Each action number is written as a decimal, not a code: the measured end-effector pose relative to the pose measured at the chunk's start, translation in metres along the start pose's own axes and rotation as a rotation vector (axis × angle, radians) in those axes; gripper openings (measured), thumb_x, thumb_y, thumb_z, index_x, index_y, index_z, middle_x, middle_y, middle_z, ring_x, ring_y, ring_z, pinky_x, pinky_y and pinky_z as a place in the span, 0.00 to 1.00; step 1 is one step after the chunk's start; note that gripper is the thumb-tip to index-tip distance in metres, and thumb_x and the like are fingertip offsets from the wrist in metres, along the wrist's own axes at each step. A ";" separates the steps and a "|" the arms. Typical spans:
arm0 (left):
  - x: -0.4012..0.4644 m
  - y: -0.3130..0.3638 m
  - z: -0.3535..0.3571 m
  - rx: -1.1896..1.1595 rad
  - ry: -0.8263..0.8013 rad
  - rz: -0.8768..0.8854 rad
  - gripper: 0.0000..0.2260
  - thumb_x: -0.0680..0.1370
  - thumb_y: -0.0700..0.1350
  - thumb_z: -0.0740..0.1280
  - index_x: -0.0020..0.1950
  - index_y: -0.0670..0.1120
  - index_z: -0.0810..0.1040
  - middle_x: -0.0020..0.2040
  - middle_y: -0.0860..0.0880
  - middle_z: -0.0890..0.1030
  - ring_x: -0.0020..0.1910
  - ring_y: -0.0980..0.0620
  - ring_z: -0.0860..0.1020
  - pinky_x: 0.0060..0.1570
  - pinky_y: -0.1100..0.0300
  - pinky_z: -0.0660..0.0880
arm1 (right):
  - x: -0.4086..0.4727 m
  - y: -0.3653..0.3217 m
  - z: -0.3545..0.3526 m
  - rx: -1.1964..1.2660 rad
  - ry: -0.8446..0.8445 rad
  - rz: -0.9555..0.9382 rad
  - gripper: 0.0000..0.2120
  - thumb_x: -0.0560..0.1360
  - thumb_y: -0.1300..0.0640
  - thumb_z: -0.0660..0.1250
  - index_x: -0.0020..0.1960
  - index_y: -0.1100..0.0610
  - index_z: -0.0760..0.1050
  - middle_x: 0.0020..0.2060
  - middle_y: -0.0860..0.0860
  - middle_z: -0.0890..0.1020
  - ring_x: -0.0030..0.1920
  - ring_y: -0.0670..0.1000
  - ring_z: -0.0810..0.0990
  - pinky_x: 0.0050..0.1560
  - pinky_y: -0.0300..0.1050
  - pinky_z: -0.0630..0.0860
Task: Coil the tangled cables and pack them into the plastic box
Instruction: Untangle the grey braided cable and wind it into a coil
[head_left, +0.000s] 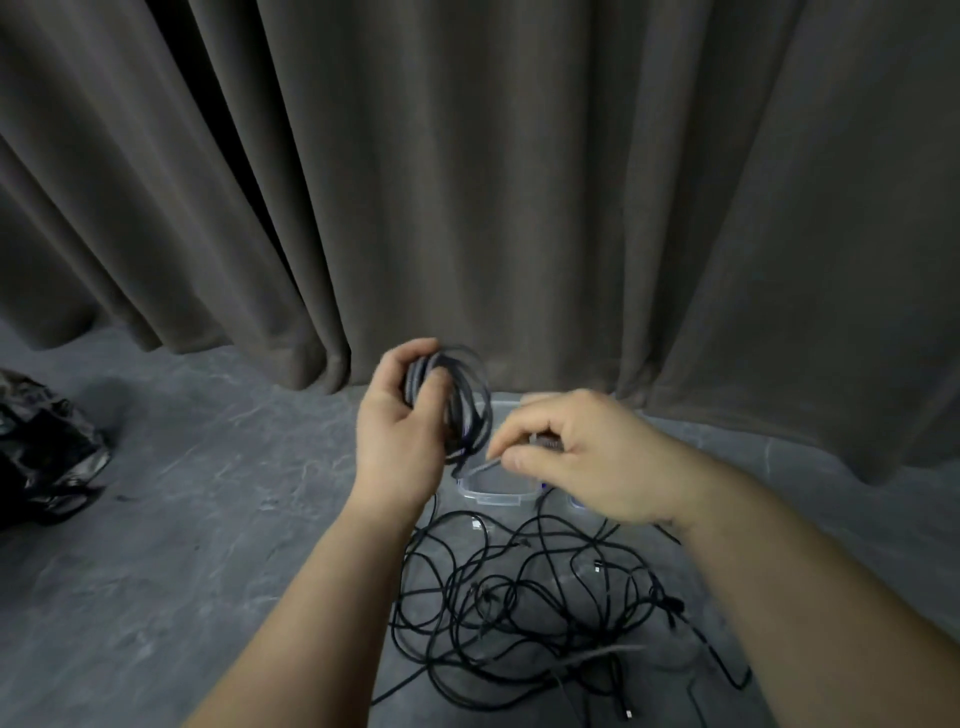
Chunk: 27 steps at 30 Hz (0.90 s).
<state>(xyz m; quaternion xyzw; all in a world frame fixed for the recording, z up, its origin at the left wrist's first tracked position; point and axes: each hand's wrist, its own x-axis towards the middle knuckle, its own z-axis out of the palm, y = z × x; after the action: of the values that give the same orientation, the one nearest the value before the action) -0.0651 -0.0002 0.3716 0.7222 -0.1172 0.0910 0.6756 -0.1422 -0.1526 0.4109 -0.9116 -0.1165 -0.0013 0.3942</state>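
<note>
Our left hand (402, 431) grips a coiled cable (465, 405) held upright, loops running top to bottom; our right hand (576, 457) pinches its blurry loose end. Both hover over the plastic box (496, 496), mostly hidden behind them. Tangled cables (530, 597) sprawl on the floor (208, 519), bare to the left.

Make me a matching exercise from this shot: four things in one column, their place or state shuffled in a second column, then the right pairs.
Things
1. coiled cable
2. tangled cables
3. plastic box
4. black bag

Places or states
A. lies on the floor at the far left
B. gripped in the left hand
C. spread loose on the floor, near side of the box
D. stands open beneath the right hand

Pairs: 1-B, 2-C, 3-D, 4-A
</note>
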 end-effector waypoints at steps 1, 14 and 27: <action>-0.003 0.001 0.002 -0.023 -0.048 -0.012 0.08 0.79 0.43 0.65 0.52 0.56 0.78 0.38 0.55 0.77 0.36 0.54 0.73 0.43 0.54 0.73 | 0.001 0.001 -0.002 0.051 0.029 -0.013 0.07 0.76 0.56 0.67 0.45 0.45 0.81 0.39 0.41 0.77 0.39 0.39 0.76 0.42 0.30 0.68; -0.020 0.010 0.025 -0.353 -0.341 -0.303 0.08 0.81 0.44 0.61 0.55 0.49 0.79 0.38 0.47 0.79 0.35 0.52 0.77 0.33 0.61 0.75 | 0.012 0.031 0.012 0.288 0.513 -0.007 0.08 0.74 0.58 0.69 0.44 0.44 0.82 0.40 0.44 0.79 0.49 0.46 0.79 0.55 0.43 0.74; -0.018 0.015 0.027 -0.610 -0.254 -0.404 0.11 0.82 0.44 0.56 0.53 0.43 0.78 0.27 0.50 0.62 0.23 0.57 0.60 0.23 0.65 0.62 | 0.016 0.045 0.016 0.393 0.656 0.041 0.04 0.72 0.62 0.73 0.41 0.53 0.82 0.39 0.50 0.80 0.37 0.41 0.76 0.42 0.32 0.72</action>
<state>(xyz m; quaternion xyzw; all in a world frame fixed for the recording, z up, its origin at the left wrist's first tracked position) -0.0872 -0.0273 0.3791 0.5022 -0.0770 -0.1728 0.8438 -0.1181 -0.1677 0.3690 -0.7718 0.0359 -0.2627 0.5779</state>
